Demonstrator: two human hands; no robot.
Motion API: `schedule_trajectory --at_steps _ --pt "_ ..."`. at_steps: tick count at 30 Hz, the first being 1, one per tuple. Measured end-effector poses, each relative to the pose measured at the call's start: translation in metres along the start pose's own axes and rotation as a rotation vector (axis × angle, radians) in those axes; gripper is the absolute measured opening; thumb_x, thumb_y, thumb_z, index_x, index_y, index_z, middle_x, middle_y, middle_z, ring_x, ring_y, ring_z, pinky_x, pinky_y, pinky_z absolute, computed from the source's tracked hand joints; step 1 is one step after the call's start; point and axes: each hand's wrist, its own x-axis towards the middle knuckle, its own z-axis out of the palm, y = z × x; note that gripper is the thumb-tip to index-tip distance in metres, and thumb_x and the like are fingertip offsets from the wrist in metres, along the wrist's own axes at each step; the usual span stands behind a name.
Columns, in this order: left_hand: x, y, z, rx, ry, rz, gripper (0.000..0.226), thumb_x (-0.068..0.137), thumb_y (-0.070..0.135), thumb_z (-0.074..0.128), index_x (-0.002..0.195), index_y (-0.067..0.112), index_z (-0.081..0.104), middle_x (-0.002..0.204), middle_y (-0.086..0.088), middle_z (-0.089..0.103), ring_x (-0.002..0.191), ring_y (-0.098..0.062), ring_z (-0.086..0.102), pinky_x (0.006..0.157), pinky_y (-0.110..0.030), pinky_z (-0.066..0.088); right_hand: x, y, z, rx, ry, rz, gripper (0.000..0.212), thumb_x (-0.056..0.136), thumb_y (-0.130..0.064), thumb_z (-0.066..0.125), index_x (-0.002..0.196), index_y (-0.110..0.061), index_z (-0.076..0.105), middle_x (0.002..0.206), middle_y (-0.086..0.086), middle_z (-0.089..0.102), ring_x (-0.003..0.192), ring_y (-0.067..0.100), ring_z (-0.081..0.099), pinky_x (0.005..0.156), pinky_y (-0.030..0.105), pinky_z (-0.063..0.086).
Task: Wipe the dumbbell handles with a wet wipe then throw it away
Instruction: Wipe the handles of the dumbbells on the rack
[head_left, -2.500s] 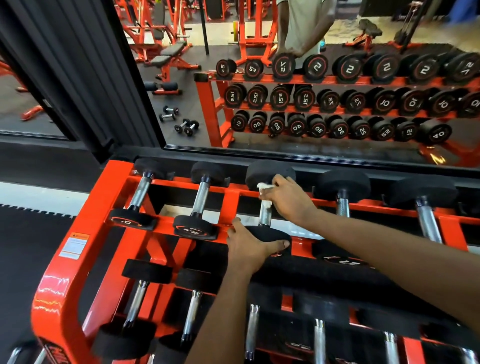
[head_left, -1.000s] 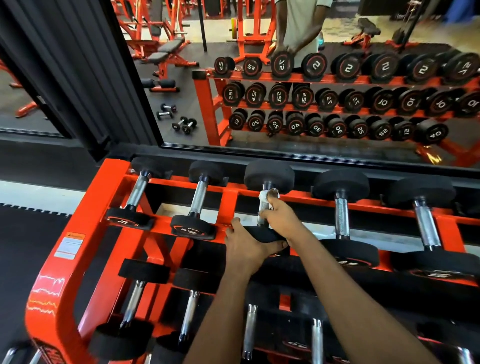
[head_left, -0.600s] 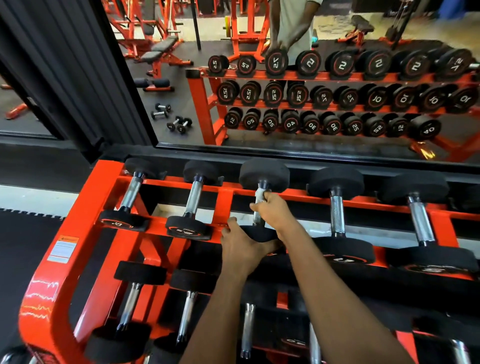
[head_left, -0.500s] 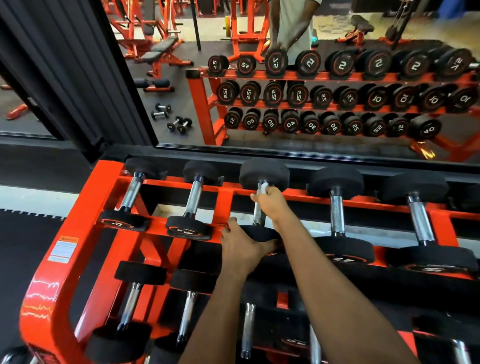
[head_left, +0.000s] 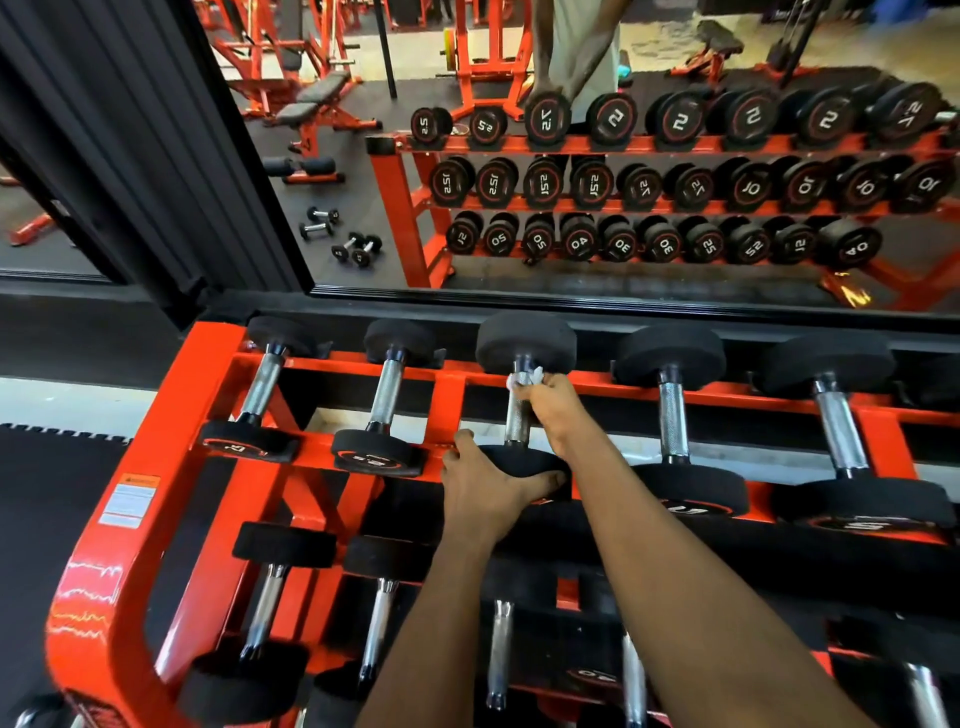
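The third dumbbell from the left on the top shelf has a knurled steel handle (head_left: 517, 422) and black round heads. My right hand (head_left: 553, 410) grips the far end of that handle with a crumpled white wet wipe (head_left: 524, 378) wrapped under its fingers, right below the far head (head_left: 524, 343). My left hand (head_left: 488, 493) holds the near head (head_left: 519, 460), fingers curled over its rim and thumb along its front.
The orange rack (head_left: 150, 467) holds more dumbbells left (head_left: 384, 400) and right (head_left: 672, 415) on the top shelf and others on the shelf below. A wall mirror (head_left: 623, 156) behind reflects the rack, a person and benches. Black rubber floor lies at left.
My right hand slid the wipe back and forth along the handle and now sits at its far end. My left hand kept its hold on the near head.
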Motion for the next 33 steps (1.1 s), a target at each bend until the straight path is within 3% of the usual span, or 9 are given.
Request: schedule_trajectory --at_steps 3,5,8,12,17,22,25,28,33 --pt "0.000 -0.002 0.002 0.010 -0.001 0.011 0.137 0.042 0.069 0.089 0.150 0.016 0.023 0.143 -0.010 0.039 0.132 -0.028 0.042 0.105 -0.041 0.046 -0.012 0.010 -0.014 -0.123 -0.068 0.035 0.017 0.089 -0.003 0.063 0.105 -0.001 0.067 0.103 0.013 0.071 0.094 0.023 0.067 0.075 0.026 0.051" --pt "0.001 -0.002 0.002 0.000 0.001 0.018 0.137 0.042 0.069 0.089 0.150 0.017 0.023 0.144 -0.009 0.039 0.132 -0.027 0.041 0.106 -0.041 0.046 -0.013 0.007 -0.018 -0.150 -0.069 0.056 0.005 0.092 -0.007 0.062 0.095 -0.004 0.065 0.098 0.015 0.070 0.090 0.024 0.066 0.078 0.030 0.052" --pt "0.003 -0.003 0.001 0.010 0.004 0.012 0.138 0.043 0.069 0.089 0.152 0.015 0.022 0.145 -0.010 0.038 0.134 -0.029 0.040 0.108 -0.044 0.043 0.000 -0.003 -0.002 0.111 0.019 0.069 0.008 0.092 -0.003 0.059 0.091 0.002 0.065 0.092 0.020 0.070 0.087 0.028 0.066 0.090 0.044 0.052" --pt "0.002 0.000 -0.001 -0.002 0.000 0.009 0.140 0.041 0.069 0.085 0.152 0.013 0.021 0.145 -0.012 0.040 0.133 -0.031 0.042 0.109 -0.046 0.043 0.010 -0.005 0.011 0.256 0.025 0.104 0.016 0.089 0.002 0.054 0.083 -0.001 0.068 0.084 0.016 0.068 0.085 0.031 0.065 0.091 0.043 0.052" --pt "0.000 -0.002 0.000 0.010 0.014 0.022 0.136 0.043 0.070 0.088 0.150 0.017 0.023 0.144 -0.008 0.040 0.133 -0.028 0.041 0.108 -0.043 0.045 -0.002 0.001 -0.005 0.154 -0.097 0.101 0.033 0.093 -0.003 0.032 0.088 -0.001 0.065 0.086 0.019 0.070 0.080 0.030 0.067 0.086 0.045 0.055" --pt "0.002 -0.006 0.002 0.005 0.016 0.036 0.133 0.044 0.071 0.088 0.149 0.020 0.025 0.143 -0.006 0.040 0.132 -0.026 0.042 0.106 -0.040 0.046 -0.001 0.015 -0.023 -0.162 -0.153 0.182 0.028 0.085 -0.015 0.047 0.087 -0.002 0.073 0.093 0.016 0.075 0.091 0.030 0.073 0.089 0.042 0.057" --pt "0.003 -0.005 0.003 0.011 0.026 0.038 0.133 0.044 0.071 0.087 0.149 0.018 0.025 0.143 -0.007 0.040 0.132 -0.026 0.042 0.105 -0.039 0.044 0.004 0.002 -0.011 0.054 -0.006 0.235 0.031 0.092 -0.006 0.041 0.100 0.001 0.070 0.095 0.021 0.074 0.078 0.028 0.074 0.064 0.031 0.060" --pt "0.003 -0.004 0.002 0.008 0.021 0.033 0.135 0.044 0.070 0.086 0.150 0.016 0.024 0.145 -0.009 0.040 0.133 -0.028 0.041 0.106 -0.040 0.043 0.011 -0.007 0.003 0.249 0.080 0.222 0.032 0.092 0.001 0.037 0.103 0.010 0.065 0.099 0.030 0.070 0.078 0.035 0.071 0.068 0.039 0.062" --pt "0.002 -0.005 0.002 0.002 0.030 0.039 0.133 0.043 0.070 0.088 0.148 0.018 0.025 0.142 -0.007 0.041 0.131 -0.026 0.042 0.102 -0.036 0.043 -0.008 0.014 -0.016 -0.325 0.115 0.026 0.030 0.092 -0.014 0.051 0.063 -0.008 0.058 0.066 0.006 0.063 0.062 0.023 0.057 0.064 0.035 0.047"
